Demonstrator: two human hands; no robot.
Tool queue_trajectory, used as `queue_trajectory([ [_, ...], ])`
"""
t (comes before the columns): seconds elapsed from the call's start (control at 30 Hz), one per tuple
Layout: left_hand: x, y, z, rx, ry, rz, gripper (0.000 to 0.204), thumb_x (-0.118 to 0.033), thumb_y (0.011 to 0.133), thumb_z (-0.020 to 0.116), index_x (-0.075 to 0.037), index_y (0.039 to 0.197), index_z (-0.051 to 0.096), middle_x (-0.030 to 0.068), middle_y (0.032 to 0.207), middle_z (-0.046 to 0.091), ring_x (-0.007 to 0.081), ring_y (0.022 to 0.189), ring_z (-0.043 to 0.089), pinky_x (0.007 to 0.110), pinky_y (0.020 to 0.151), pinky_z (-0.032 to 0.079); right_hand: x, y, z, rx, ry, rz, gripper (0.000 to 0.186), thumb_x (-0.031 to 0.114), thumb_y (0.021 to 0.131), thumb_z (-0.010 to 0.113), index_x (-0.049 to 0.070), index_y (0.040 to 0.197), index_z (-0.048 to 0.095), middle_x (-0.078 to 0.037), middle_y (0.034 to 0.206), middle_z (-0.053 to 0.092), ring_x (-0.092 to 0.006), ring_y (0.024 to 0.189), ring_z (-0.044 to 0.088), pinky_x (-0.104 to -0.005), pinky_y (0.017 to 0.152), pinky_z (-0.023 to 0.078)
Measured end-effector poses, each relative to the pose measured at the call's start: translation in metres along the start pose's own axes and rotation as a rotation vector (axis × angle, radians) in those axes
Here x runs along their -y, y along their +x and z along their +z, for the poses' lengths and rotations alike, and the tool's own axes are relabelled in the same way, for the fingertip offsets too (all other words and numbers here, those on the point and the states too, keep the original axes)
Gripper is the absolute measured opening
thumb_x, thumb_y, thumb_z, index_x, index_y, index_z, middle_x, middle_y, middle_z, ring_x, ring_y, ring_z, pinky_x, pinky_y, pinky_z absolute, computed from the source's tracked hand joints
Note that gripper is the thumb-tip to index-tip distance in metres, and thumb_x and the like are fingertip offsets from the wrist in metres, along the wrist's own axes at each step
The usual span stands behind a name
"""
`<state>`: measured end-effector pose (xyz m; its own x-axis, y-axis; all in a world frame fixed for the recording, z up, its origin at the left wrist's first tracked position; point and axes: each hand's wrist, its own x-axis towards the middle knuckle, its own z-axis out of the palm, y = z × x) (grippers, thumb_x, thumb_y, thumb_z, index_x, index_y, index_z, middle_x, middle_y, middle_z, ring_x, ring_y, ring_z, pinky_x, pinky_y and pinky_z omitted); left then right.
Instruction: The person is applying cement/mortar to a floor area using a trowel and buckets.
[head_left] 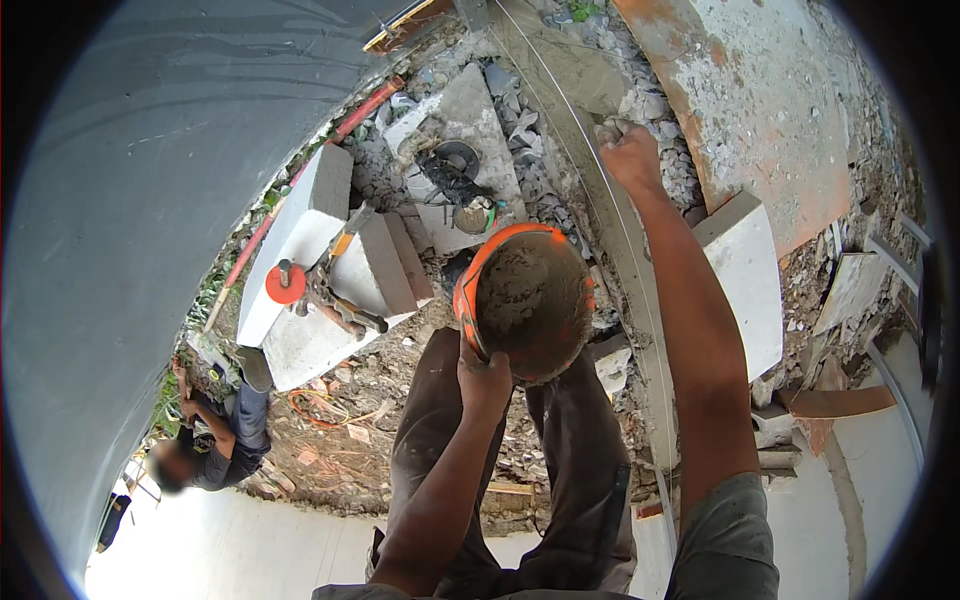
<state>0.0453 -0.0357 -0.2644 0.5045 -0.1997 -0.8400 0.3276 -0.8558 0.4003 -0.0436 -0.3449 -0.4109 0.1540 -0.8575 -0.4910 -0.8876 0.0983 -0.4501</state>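
My left hand (pixel 485 382) grips the near rim of an orange bucket (pixel 466 298), tilted so its mouth faces up at me. Grey wet mortar (pixel 515 285) lies inside it, and smears coat its inner wall. My right arm stretches far forward, and my right hand (pixel 632 158) is closed low over a grey mortar strip (pixel 570 80). Something grey shows at its fingertips, but I cannot make out what it is. A thin white string (pixel 551 76) runs lengthwise along the strip, passing close beside that hand.
White blocks (pixel 290 240) on the left carry several hand tools (pixel 335 290) and a red disc (pixel 286 283). Another white block (pixel 745 285) lies right of my forearm. A stained board (pixel 760 110) leans far right. A person (pixel 220 430) crouches at lower left by the grey wall (pixel 150 200).
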Motion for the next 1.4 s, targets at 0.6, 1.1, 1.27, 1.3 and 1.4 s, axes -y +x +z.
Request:
queue_trajectory([
  [0.6,-0.010,0.005,0.000,0.016,-0.044,-0.003,0.052,-0.003,0.073,0.048,0.006,0.123,0.039,0.0197,0.100,0.058,0.0283,0.092,0.059,0.035,0.080,0.046,0.034,0.041,-0.021,0.284,0.461,0.158,0.031,0.036,0.085,0.061,0.005,0.087,0.059,-0.003,0.068,0.056,-0.0128,0.051,0.050,-0.0287,0.044,0.040],
  [1.1,-0.003,0.007,0.004,0.039,0.019,0.035,0.054,-0.002,0.072,0.050,0.000,0.125,0.041,0.0091,0.105,0.056,0.0166,0.093,0.055,0.028,0.080,0.044,-0.042,-0.005,-0.001,0.344,0.463,0.199,0.033,0.036,0.085,0.062,0.003,0.088,0.061,-0.002,0.054,0.050,-0.0120,0.041,0.047,-0.0288,0.039,0.036],
  [1.27,-0.008,0.004,0.008,0.041,0.015,0.052,0.053,-0.003,0.072,0.049,0.003,0.123,0.040,0.0145,0.104,0.056,0.0223,0.094,0.056,0.031,0.081,0.045,-0.056,-0.030,-0.012,0.374,0.383,0.227,0.035,0.036,0.086,0.060,0.001,0.082,0.060,-0.004,0.054,0.051,-0.0127,0.042,0.048,-0.0282,0.041,0.039],
  [1.3,-0.012,0.004,0.008,0.032,0.060,0.085,0.053,-0.004,0.072,0.048,0.006,0.123,0.038,0.0202,0.103,0.057,0.0285,0.094,0.058,0.035,0.081,0.045,-0.062,-0.036,-0.008,0.371,0.385,0.224,0.035,0.036,0.086,0.060,0.001,0.082,0.060,-0.004,0.054,0.051,-0.0127,0.042,0.048,-0.0282,0.041,0.039],
  [1.4,-0.003,0.007,0.005,0.030,0.008,0.066,0.053,-0.005,0.072,0.049,0.006,0.123,0.038,0.0199,0.104,0.057,0.0280,0.094,0.058,0.034,0.081,0.045,-0.057,-0.044,-0.004,0.206,0.406,0.245,0.036,0.035,0.086,0.060,-0.001,0.089,0.060,-0.005,0.059,0.055,-0.0138,0.043,0.050,-0.0285,0.043,0.041],
])
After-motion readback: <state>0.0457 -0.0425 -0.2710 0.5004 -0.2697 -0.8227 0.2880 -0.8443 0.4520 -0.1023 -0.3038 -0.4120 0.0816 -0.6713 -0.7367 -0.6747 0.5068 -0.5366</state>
